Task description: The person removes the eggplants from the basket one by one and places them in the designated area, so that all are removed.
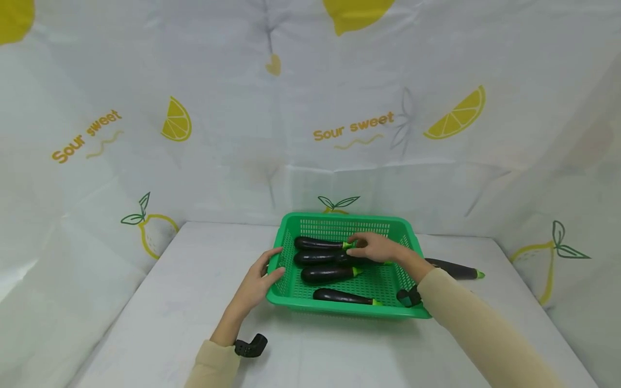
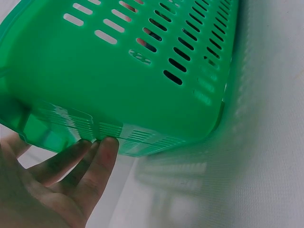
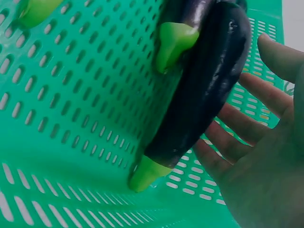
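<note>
A green slotted plastic basket [image 1: 349, 308] holds several dark purple eggplants with green stem ends. My left hand [image 1: 254, 283] is at the basket's left side, thumb near the rim. In the left wrist view, the fairly straight fingers [image 2: 102, 164] touch the outer wall. Inside the basket, my right hand [image 1: 375, 247] is over the back eggplants, its fingers spread. The right wrist view shows its fingertips right beside a glossy eggplant [image 3: 209, 80], with no grip around it. Nearer the front lie another eggplant [image 1: 327, 275] and a separate one [image 1: 344, 296] along the front wall.
One more eggplant [image 1: 453, 269] lies on the white table [image 1: 160, 302], to the right of the basket and partly hidden by it and my right arm. A white lemon-print sheet [image 1: 233, 134] hangs behind the table. Dark devices [image 1: 250, 346] are on both wrists.
</note>
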`<state>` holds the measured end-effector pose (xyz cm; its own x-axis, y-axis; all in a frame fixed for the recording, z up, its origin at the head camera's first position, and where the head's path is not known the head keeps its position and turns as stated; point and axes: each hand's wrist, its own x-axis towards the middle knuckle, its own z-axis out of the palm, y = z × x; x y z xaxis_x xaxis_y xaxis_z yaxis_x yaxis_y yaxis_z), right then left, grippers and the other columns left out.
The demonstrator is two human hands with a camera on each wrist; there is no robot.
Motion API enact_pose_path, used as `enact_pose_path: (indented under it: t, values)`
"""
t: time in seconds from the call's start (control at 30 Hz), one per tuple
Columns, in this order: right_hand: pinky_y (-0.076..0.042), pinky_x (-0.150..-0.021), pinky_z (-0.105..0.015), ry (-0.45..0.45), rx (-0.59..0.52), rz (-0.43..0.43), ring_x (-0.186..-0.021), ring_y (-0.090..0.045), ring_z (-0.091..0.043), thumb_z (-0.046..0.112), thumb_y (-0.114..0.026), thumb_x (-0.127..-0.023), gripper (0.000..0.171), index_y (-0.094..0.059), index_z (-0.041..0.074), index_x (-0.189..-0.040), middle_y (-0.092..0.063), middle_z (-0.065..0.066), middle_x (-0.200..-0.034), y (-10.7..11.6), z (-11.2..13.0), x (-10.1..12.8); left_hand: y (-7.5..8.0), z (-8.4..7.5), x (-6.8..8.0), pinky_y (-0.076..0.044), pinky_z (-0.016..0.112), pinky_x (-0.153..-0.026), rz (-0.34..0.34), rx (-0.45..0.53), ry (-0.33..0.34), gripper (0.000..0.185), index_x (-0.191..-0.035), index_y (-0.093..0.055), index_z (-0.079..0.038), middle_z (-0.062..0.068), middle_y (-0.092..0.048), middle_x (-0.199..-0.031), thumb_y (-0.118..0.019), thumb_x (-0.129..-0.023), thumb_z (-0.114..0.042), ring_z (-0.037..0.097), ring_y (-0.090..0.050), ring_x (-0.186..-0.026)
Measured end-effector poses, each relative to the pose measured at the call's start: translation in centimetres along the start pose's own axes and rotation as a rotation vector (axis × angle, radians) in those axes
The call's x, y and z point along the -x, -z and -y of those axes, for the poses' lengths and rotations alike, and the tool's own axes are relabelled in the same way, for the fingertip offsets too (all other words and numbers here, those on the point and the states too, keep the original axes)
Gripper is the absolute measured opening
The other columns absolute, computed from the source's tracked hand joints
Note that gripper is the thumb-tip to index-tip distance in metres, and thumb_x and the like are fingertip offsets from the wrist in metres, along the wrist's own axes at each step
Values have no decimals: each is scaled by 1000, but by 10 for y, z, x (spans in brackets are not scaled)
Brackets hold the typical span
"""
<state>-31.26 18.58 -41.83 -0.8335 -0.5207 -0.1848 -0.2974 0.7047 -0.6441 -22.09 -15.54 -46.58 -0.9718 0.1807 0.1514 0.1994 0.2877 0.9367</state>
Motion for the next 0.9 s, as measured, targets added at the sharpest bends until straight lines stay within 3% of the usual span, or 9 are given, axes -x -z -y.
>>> enact_pose_path:
  t: [0.37, 0.9]
  values:
    - [-50, -96, -53, 42, 33, 44, -119, -59, -38, 29, -60, -104, 44, -58, 1, -138, -61, -22, -132, -7, -7, -3, 0, -1, 0, -42, 61, -106, -10, -22, 2, 53, -152, -46, -17, 17, -42, -156, -63, -103, -26, 43, -44, -140]
    - [-52, -85, -46, 27, 26, 32, -105, -61, -26, 35, -64, -102, 46, -60, 4, -135, -63, -13, -122, -2, 1, 0, 0, -1, 0, -42, 60, -106, -4, -2, -5, 53, -152, -46, -17, 17, -41, -157, -63, -103, -23, 42, -45, -139]
